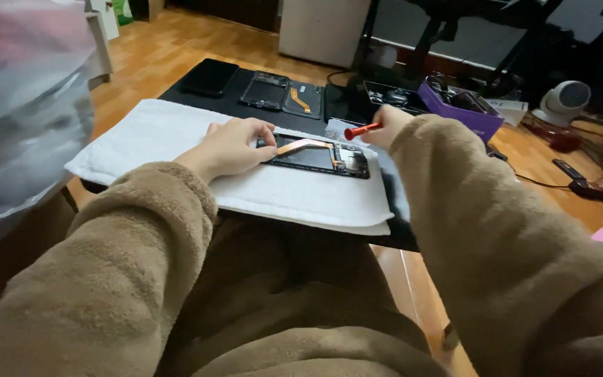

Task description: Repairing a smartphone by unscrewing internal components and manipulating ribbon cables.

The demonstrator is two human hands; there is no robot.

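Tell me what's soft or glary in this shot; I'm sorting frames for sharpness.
Head view: the crinkled clear plastic bag at upper left is a close blur with pale glare; the opened black phone and left hand are fairly sharp; the far right background sits dim.

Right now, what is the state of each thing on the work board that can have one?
Opened phone: back cover off, insides and orange flex cable exposed, lying flat on white towel.
Left hand: pressing on the phone's left end.
Right hand: closed on red-handled screwdriver.
Black phone: lying flat, intact.
Purple box: open.
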